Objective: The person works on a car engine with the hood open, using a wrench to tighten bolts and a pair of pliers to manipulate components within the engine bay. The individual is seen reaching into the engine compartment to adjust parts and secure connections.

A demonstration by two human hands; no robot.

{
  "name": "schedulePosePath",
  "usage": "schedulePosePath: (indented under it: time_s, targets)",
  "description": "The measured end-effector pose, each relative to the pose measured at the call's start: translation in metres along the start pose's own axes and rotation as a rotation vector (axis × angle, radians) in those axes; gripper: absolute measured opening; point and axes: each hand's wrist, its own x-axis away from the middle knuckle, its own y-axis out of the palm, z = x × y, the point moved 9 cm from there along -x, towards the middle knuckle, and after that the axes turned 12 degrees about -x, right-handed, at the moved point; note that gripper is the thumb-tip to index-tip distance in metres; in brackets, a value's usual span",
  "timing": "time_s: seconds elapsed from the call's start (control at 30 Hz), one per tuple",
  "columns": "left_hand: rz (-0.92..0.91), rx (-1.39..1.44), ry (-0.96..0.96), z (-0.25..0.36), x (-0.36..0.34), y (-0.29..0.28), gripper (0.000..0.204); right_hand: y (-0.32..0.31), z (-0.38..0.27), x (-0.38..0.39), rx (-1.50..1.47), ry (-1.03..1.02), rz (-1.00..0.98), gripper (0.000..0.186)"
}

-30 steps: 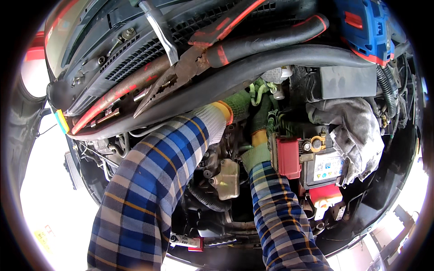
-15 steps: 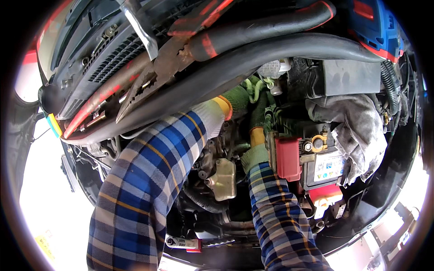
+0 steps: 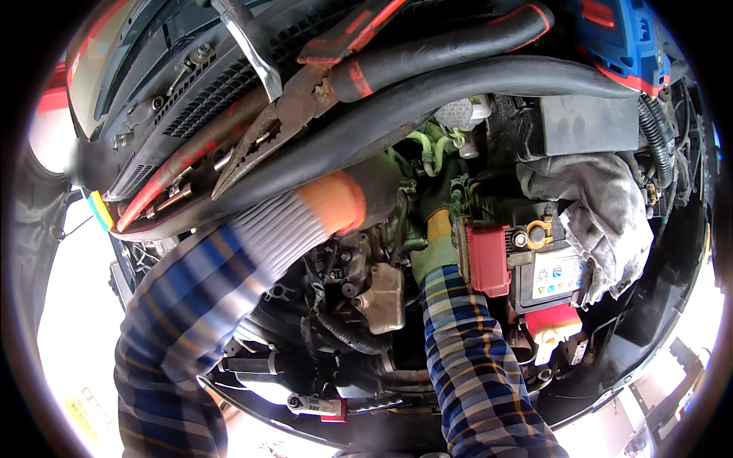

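Both my hands wear work gloves with dark palms, orange-yellow bands and pale knit cuffs. My left hand (image 3: 376, 191) is over the engine, just below the thick black hose-like strip (image 3: 321, 153); it is smeared by motion and its fingers are hidden. My right hand (image 3: 438, 200) reaches down into the gap between the engine and the car battery (image 3: 551, 276). Its fingers are in shadow behind parts, so what it touches does not show. Just above, green-lit bent pipes (image 3: 432, 149) stand out. A beige plastic box or cover (image 3: 382, 299) sits on the engine below my left hand.
Pliers (image 3: 286, 114) and a metal-shafted tool (image 3: 252, 57) lie across the far side. A blue power tool or its battery (image 3: 628, 42) stands at far right. A grey rag (image 3: 599, 221) drapes by the battery's red terminal cover (image 3: 489, 259). A light-coloured tool (image 3: 309, 404) rests at the front edge.
My left hand and forearm have pulled back to the left and toward me, away from the bent pipes. My right hand has stayed almost in place. The view has shifted slightly.
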Motion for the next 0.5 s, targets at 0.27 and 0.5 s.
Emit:
schedulePosePath:
  time_s: [0.27,0.5]
  targets:
    - [0.244,0.081,-0.185,-0.029,0.156,-0.034,0.034,0.007,0.009,0.009,0.071,-0.043,0.007,0.066]
    - [0.574,0.112,-0.294,-0.084,0.211,0.000,0.028,-0.003,-0.022,0.013,0.225,-0.136,0.007,0.063]
